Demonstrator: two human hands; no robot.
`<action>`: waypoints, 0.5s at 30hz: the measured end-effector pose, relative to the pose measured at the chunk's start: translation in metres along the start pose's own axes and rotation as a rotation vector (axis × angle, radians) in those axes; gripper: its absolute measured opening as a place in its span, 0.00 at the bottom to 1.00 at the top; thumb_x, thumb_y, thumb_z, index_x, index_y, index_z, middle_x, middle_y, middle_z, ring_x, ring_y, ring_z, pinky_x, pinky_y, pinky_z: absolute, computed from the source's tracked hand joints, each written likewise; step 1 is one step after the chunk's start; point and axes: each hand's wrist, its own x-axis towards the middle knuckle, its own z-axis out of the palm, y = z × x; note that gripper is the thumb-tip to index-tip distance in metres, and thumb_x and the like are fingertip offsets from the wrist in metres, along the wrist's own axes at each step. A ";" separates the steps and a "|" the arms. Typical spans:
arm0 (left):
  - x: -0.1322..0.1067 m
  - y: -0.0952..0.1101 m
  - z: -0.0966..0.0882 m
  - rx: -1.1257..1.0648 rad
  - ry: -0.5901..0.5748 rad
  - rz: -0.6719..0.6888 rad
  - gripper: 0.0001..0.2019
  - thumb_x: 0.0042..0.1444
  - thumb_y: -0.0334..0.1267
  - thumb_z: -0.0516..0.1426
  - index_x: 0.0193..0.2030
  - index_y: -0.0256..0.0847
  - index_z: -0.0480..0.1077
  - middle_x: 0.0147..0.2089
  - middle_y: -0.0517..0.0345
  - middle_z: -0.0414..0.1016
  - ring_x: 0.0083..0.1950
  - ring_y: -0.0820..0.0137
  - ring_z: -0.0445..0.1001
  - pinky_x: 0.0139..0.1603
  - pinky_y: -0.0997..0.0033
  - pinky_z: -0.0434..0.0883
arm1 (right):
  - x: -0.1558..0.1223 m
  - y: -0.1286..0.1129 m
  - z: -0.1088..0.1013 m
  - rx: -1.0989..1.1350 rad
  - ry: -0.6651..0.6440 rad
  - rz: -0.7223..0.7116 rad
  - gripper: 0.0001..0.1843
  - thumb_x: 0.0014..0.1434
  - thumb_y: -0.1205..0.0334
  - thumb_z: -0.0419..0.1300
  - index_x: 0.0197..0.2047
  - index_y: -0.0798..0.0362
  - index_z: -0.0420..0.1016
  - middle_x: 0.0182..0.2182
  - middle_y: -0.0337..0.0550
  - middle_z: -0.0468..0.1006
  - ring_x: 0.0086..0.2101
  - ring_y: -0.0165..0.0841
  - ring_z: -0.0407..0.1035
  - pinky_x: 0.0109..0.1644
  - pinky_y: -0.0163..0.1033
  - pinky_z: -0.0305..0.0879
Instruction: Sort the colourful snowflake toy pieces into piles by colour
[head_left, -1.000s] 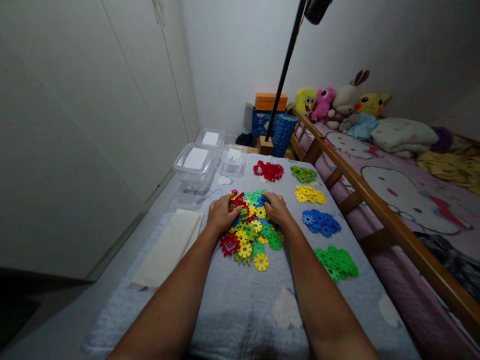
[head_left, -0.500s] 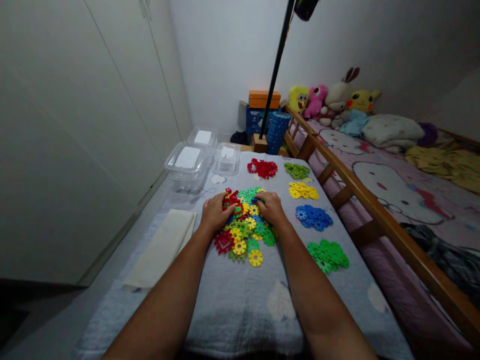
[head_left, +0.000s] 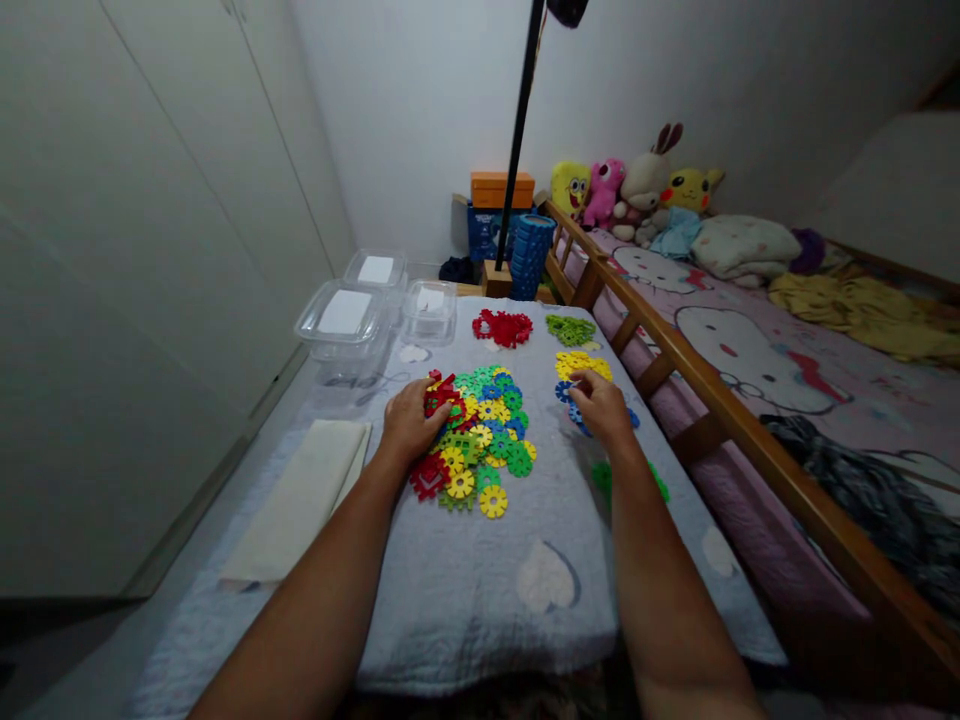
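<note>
A mixed heap of plastic snowflake discs and square notched pieces in red, yellow, green and blue [head_left: 480, 435] lies mid-table. My left hand [head_left: 411, 418] rests on its left edge, thumb and fingers apart, touching red pieces [head_left: 445, 400]. Over on the right, my right hand [head_left: 602, 405] pinches a blue snowflake disc [head_left: 564, 392] above the blue pile [head_left: 576, 414], covering much of that pile. Just behind is a yellow pile [head_left: 583, 364]. The green pile [head_left: 660, 484] is partly hidden by my right forearm.
Red pieces [head_left: 502, 328] and light green pieces [head_left: 571, 330] lie at the far end of the table. Clear lidded boxes [head_left: 341, 325] stand at the back left, near a folded cream cloth [head_left: 300, 505]. A wooden bed rail [head_left: 675, 345] runs along the right side.
My right hand has moved from the mixed heap to the blue pile, carrying a blue disc. My left hand stays on the heap. The view has shifted slightly right.
</note>
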 end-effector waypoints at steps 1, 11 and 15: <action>-0.001 0.000 0.000 0.010 0.009 0.001 0.26 0.60 0.49 0.56 0.64 0.42 0.67 0.64 0.45 0.73 0.65 0.54 0.70 0.66 0.52 0.65 | -0.001 0.011 -0.012 -0.001 0.020 0.050 0.15 0.54 0.61 0.59 0.44 0.53 0.79 0.29 0.41 0.78 0.32 0.36 0.71 0.42 0.40 0.66; -0.011 -0.002 -0.001 0.099 -0.002 -0.011 0.26 0.62 0.52 0.54 0.62 0.39 0.67 0.63 0.43 0.73 0.64 0.53 0.70 0.65 0.52 0.65 | -0.015 0.086 -0.059 0.055 0.257 0.308 0.12 0.46 0.56 0.60 0.33 0.53 0.75 0.29 0.46 0.79 0.32 0.39 0.72 0.38 0.42 0.66; -0.011 0.000 -0.001 0.116 -0.023 -0.025 0.26 0.61 0.54 0.54 0.61 0.41 0.68 0.62 0.45 0.74 0.63 0.52 0.71 0.65 0.51 0.66 | -0.019 0.087 -0.051 0.014 0.243 0.325 0.10 0.46 0.57 0.58 0.32 0.53 0.75 0.27 0.44 0.78 0.31 0.39 0.71 0.38 0.41 0.66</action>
